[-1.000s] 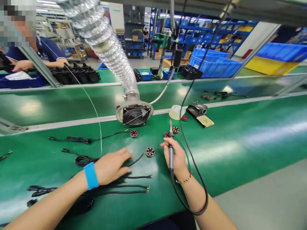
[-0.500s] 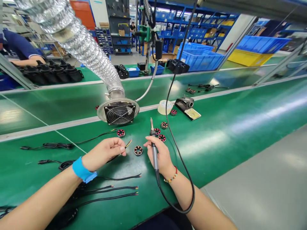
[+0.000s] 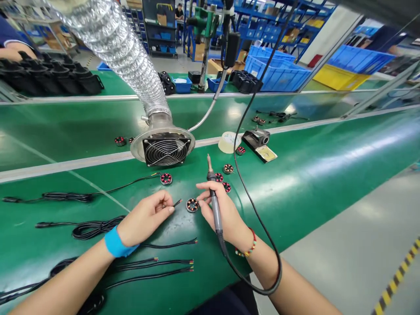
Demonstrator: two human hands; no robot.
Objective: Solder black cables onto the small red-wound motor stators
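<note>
My left hand (image 3: 150,215) pinches a black cable (image 3: 177,203) just behind its stripped wire ends, which point at a small round motor stator (image 3: 192,205) with copper windings. In my right hand (image 3: 226,210) lies a soldering iron (image 3: 215,205), its tip pointing up and away from me. The thumb and a finger of that hand reach the stator's right edge; whether they touch it I cannot tell. Beyond the iron sit a copper-wound stator (image 3: 228,168) and two red-wound stators (image 3: 226,187). Another red stator (image 3: 166,178) has a cable joined to it.
A fume extractor fan (image 3: 167,152) hangs over the bench from a foil duct (image 3: 131,57). A soldering iron stand (image 3: 257,137) and a pale round tub (image 3: 229,142) are behind the stators. The iron's cord (image 3: 248,192) loops past my right forearm. Several cables (image 3: 157,263) lie at front left.
The camera view has shifted a little. My right hand's fingers have come to the edge of the copper stator, and the wire ends in my left hand have turned and lie lower.
</note>
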